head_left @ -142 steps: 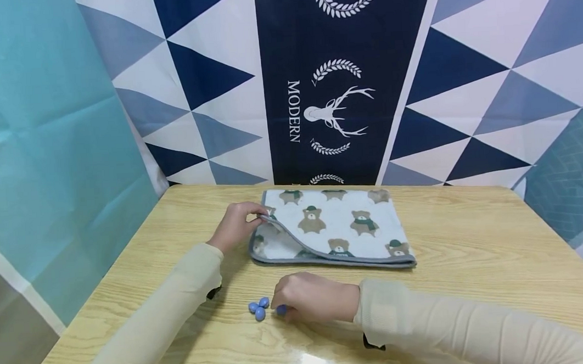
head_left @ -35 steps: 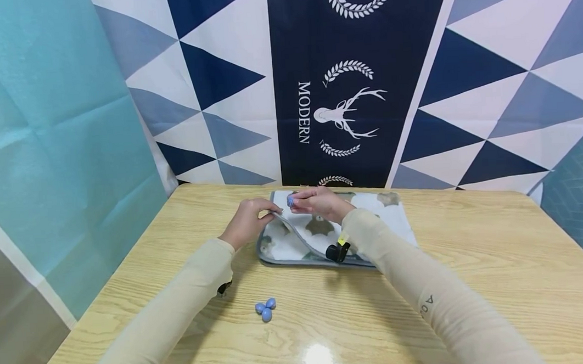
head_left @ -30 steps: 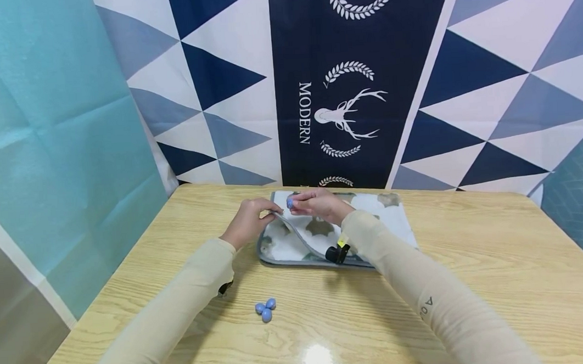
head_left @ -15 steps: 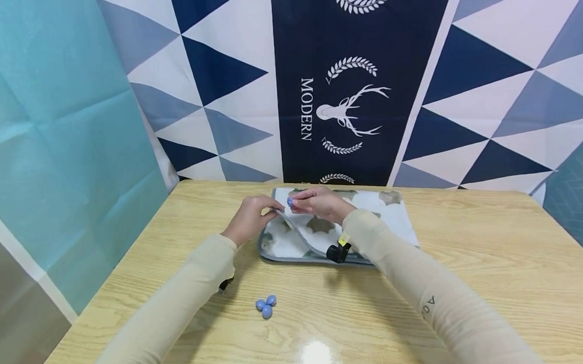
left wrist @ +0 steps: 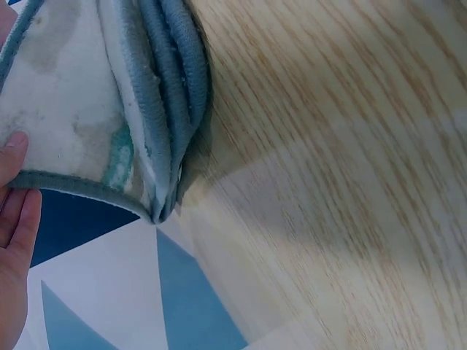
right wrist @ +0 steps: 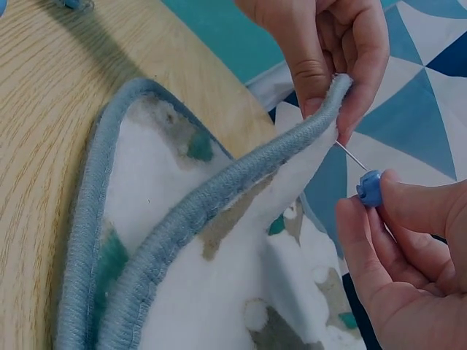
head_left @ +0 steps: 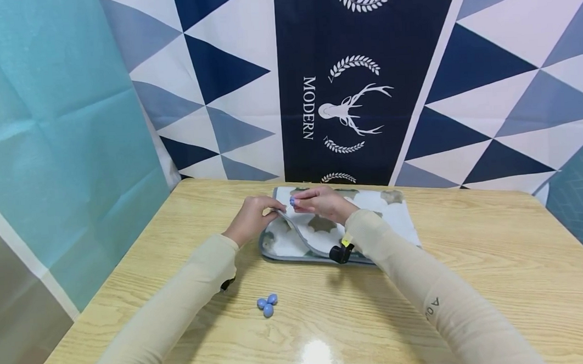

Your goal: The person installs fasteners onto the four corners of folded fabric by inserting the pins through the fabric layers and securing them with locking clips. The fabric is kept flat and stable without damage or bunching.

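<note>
A folded white blanket (head_left: 394,220) with brown bears and grey-blue edging lies on the table. My left hand (head_left: 249,220) pinches its raised near-left corner between thumb and fingers. Close to that corner, my right hand (head_left: 324,204) pinches a blue-headed pin (right wrist: 370,188) by its head. In the right wrist view the pin's thin metal shaft reaches the blanket's edge; I cannot tell whether its tip is in the cloth. The left wrist view shows the thumb on the cloth and the layered folds (left wrist: 164,80). Three blue rounded pieces (head_left: 268,310) lie together nearer me.
The wooden table (head_left: 485,282) spreads out around the blanket, most widely to the right. A patterned cloth (head_left: 225,59) hangs along its back edge. A teal cloth (head_left: 86,138) hangs beyond the left edge. Small black cameras (head_left: 341,253) sit under both wrists.
My right hand has left the table beside the blue pieces and come to the blanket's raised corner with the pin. Over the last second both hands have kept nearly the same place.
</note>
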Motion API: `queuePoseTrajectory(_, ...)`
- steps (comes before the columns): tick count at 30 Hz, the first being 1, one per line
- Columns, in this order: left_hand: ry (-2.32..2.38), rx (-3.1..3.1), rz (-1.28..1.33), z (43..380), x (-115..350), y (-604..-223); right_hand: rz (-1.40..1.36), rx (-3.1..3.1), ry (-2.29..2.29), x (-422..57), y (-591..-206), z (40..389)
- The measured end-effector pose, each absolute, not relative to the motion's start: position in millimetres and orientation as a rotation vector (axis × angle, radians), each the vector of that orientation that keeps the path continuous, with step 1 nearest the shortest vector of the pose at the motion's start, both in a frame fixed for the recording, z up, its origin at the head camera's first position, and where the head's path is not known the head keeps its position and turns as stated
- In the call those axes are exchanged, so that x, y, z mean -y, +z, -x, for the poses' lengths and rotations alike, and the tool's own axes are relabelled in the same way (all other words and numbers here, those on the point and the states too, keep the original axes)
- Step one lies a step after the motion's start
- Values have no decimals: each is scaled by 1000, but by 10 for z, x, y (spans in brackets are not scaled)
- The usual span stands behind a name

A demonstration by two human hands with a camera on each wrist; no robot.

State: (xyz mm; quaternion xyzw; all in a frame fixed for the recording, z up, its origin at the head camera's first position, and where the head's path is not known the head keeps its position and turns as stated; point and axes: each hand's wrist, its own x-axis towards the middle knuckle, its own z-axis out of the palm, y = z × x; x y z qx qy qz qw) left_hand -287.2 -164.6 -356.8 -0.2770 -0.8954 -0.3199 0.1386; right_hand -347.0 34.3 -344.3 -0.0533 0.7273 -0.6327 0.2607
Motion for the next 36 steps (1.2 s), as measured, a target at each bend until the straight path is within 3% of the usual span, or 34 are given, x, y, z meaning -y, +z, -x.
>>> queuePoseTrajectory(24, -908, 2565, 815, 2866, 1585, -3544, 193, -1986, -1732, -349, -3456, 3401)
queuePoseTrajectory(36, -961, 2532, 676, 2847, 1550, -3585, 205, -2010, -1746, -329, -3506, 3357)
